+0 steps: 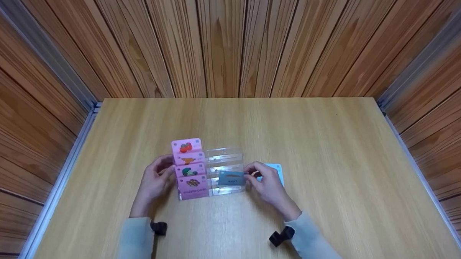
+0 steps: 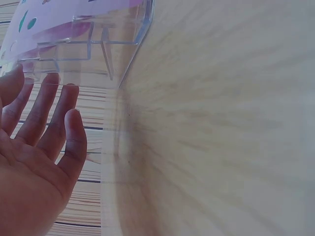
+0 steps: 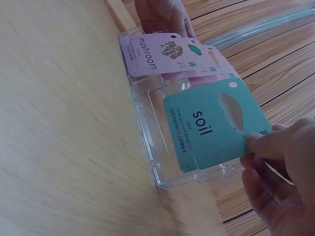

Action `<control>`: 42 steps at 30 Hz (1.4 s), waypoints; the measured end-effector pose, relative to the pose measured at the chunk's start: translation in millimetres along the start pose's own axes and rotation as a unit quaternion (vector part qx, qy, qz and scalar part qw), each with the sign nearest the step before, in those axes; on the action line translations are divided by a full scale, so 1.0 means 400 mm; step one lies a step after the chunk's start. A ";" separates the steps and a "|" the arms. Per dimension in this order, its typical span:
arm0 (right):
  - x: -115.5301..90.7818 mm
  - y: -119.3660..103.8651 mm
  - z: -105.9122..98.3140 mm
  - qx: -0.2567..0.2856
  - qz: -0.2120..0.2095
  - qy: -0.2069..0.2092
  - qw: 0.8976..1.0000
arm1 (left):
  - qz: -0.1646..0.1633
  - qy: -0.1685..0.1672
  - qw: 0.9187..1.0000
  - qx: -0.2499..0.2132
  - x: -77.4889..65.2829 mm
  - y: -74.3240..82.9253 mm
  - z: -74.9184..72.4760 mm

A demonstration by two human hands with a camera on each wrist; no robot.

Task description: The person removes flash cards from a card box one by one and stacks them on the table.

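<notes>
A clear stepped card stand sits on the table, its left column holding pink cards: a mushroom card at the front and vegetable cards in the tiers behind. Beside the stand's left side is my left hand, with extended fingertips right at the clear edge. My right hand pinches a blue-green soil card by its right edge, between thumb and fingers. The card leans over the front tier of the right column, its lower edge close to the clear slot.
Light blue cards lie on the table partly under my right hand. Wooden panel walls enclose the back and sides of the wooden table. A black wrist strap device shows on each sleeve.
</notes>
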State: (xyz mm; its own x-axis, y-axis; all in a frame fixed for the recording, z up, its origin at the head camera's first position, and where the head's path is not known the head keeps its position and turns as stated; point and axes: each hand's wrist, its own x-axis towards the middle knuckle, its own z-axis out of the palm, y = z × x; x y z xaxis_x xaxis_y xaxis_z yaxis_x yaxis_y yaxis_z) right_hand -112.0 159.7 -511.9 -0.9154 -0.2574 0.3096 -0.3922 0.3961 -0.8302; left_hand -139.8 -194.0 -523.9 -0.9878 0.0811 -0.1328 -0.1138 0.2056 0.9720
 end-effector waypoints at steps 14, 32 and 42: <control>0.005 -0.053 -0.049 0.087 0.067 0.070 0.991 | -0.001 0.001 1.000 0.012 -0.002 -0.001 0.000; -0.020 0.065 -0.157 0.116 0.115 0.148 0.975 | 0.000 0.006 1.000 0.008 -0.001 0.002 0.005; -0.032 0.109 -0.182 0.059 0.161 0.128 0.977 | 0.016 0.014 1.000 0.011 0.001 -0.001 0.009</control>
State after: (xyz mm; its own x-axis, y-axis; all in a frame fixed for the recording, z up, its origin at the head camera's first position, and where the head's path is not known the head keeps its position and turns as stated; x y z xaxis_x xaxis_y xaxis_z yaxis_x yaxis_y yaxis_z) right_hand -124.1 244.4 -518.2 -0.9882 0.0989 0.1170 -0.0808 0.3126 -0.9464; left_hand -139.7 -190.6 -525.2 -0.9935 0.0611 -0.0960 -0.0800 0.2252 0.9710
